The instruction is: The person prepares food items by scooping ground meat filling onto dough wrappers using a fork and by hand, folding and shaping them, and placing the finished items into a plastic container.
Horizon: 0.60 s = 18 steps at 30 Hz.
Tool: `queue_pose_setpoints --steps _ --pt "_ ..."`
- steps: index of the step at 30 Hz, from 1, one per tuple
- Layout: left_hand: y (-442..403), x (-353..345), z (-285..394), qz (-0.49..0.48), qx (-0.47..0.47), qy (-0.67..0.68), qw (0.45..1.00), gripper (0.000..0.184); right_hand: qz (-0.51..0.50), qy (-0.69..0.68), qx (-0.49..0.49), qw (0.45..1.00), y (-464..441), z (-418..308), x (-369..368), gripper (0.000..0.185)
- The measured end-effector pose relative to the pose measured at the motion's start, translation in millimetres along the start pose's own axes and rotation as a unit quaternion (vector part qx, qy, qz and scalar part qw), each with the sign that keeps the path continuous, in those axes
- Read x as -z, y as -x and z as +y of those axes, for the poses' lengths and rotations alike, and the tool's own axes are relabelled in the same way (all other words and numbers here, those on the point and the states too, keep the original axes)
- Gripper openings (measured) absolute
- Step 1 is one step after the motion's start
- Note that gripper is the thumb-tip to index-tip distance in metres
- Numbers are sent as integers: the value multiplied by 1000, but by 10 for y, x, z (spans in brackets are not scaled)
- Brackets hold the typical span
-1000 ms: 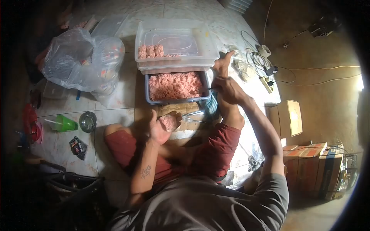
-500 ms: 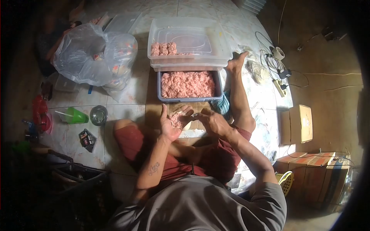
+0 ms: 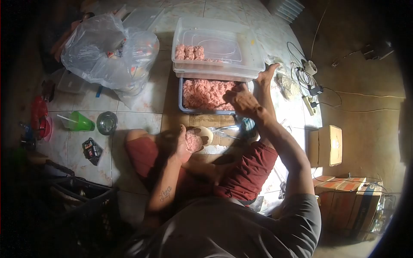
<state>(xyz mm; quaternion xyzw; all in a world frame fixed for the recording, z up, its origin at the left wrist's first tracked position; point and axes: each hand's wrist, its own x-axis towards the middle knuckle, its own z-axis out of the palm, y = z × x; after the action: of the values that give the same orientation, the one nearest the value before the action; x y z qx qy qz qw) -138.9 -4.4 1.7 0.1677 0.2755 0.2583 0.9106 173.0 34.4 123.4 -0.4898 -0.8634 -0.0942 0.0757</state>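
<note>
My left hand (image 3: 184,148) is cupped around a portion of pink minced meat (image 3: 193,142), with what looks like a thin pale wrapper under it. Beside its fingers lies a round pale stack of wrappers (image 3: 204,135), partly covered by the hand. My right hand (image 3: 243,101) is over the right side of a dark blue-grey tub (image 3: 181,101) full of minced meat (image 3: 204,92). Its fingers are closed around a thin tool, mostly hidden, whose tip reaches into the meat. Two metal forks (image 3: 224,131) lie on the cardboard (image 3: 202,119) between my hands.
Clear plastic boxes (image 3: 254,64) are stacked behind the tub, the top one holding several meat rolls (image 3: 189,52). Plastic bags (image 3: 99,56) stand at the left near another person. A green cup (image 3: 81,121) and metal lid (image 3: 106,123) lie left; cartons (image 3: 344,198) stand right.
My right hand has moved from my left palm forward and right to the meat tub. My left hand has drawn slightly back with its meat, uncovering the pale stack and the forks.
</note>
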Motion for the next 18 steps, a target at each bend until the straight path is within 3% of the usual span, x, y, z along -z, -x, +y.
queue_pose_setpoints --steps 1,2,3,5,8,11,12,14,15,18 --pt "46 -80 42 9 2 -3 1000 79 -11 1 12 1000 38 108 89 12" --pt "59 -151 83 18 4 -6 1000 80 -137 33 -36 989 -3 78 427 18" --pt "25 -154 80 13 6 -7 1000 80 -139 37 -40 989 81 128 474 18" --pt "-24 -176 70 -17 -6 14 1000 81 -77 -93 -130 984 282 218 585 12" --pt "-124 -290 70 -59 -4 62 996 84 -7 -135 -171 976 517 99 606 11" --pt "-205 -606 94 -84 -77 118 986 87 66 -301 -275 911 586 -498 711 16" --pt "-212 -683 112 -109 -77 122 983 90 77 -390 -254 882 617 -711 654 18" --pt "-228 -833 112 -94 -77 111 986 92 76 -214 -124 966 772 -1042 246 32" --pt "-240 -853 117 -80 -77 105 988 94 -7 -297 -212 931 727 -1227 332 37" --pt "-246 -759 195 -17 -91 77 993 94 21 -260 -251 932 712 -1401 336 38"
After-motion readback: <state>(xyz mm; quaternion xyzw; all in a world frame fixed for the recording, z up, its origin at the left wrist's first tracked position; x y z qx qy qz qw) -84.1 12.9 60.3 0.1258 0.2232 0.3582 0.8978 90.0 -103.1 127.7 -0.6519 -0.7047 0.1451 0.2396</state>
